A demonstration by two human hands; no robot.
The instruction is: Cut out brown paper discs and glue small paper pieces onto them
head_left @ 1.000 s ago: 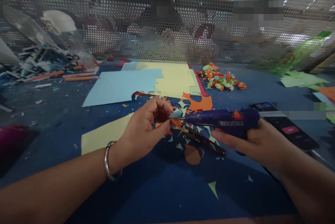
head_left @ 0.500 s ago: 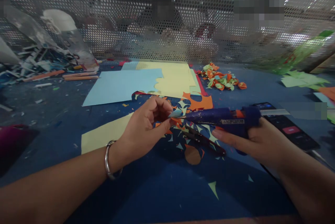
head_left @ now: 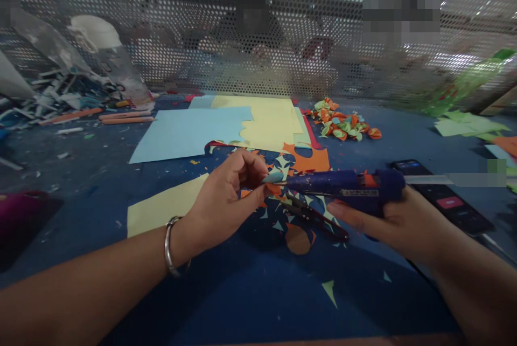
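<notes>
here, mid-frame, the left hand [head_left: 226, 203] pinches a blue paper piece [head_left: 274, 177]; at centre right, the right hand [head_left: 404, 222] is closed around a glue gun [head_left: 335, 181].

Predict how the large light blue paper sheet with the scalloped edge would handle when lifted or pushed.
The light blue paper sheet looks thin, so probably light and floppy. Its scalloped edge may bend or tear. Pushed, it might slide over the yellow paper sheet it overlaps.
</notes>
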